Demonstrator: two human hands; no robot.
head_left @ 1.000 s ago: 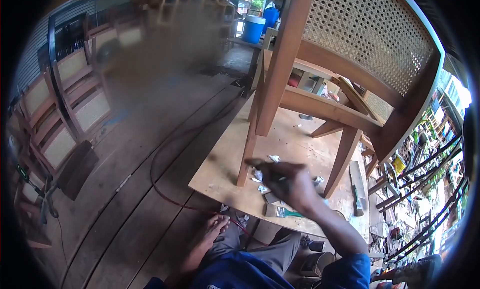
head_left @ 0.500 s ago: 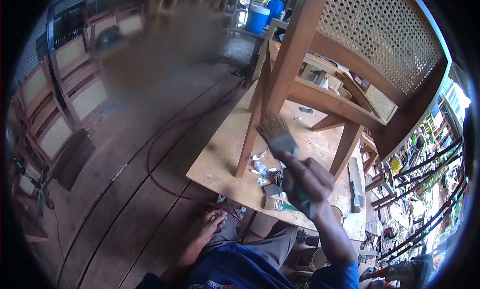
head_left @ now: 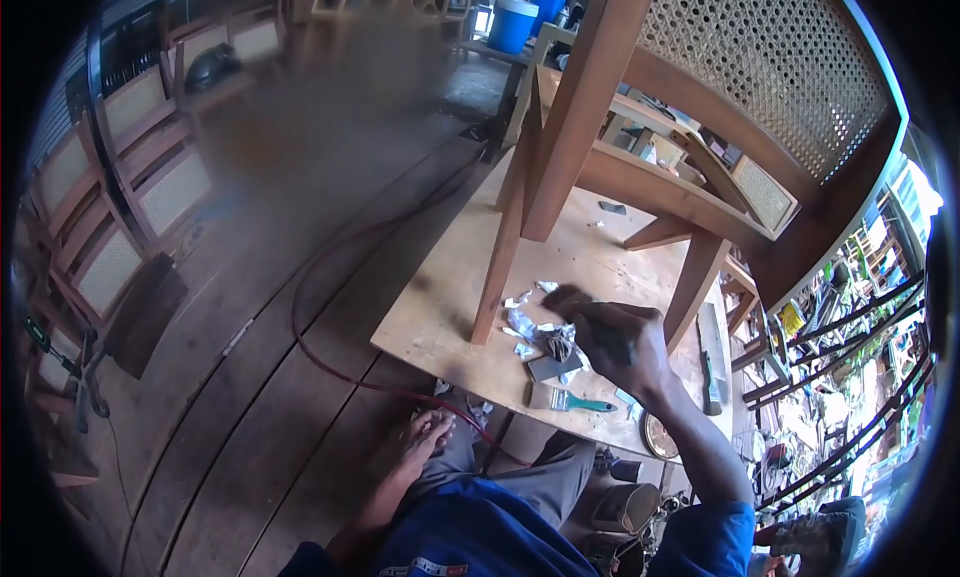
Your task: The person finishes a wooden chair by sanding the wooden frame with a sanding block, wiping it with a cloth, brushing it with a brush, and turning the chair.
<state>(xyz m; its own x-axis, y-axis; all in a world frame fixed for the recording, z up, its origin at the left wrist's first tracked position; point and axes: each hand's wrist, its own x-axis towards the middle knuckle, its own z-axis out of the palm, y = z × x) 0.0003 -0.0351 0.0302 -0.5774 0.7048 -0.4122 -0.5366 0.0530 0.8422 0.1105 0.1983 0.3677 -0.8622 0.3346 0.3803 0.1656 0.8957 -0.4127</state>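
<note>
My right fist (head_left: 628,345), centre-right in the frame, is closed around a dark-bristled flat brush (head_left: 567,301), blurred, its long axis pointing left and slightly up. Above it stands the reddish-brown wooden chair (head_left: 580,127) with woven cane panel, its thick post steeply upright, lower end apart from the bristles; my right is nearer. My left hand (head_left: 430,430) sits curled at lower centre, beside the thin red hose (head_left: 372,384); whether it grips anything, I can't tell. Half a second ago the bristles were up by that post; now they're lower, over the pale plywood tabletop (head_left: 430,327).

A red hose (head_left: 356,382) curves across the plank floor (head_left: 262,422), with 2 blue containers (head_left: 512,29) farther back.
</note>
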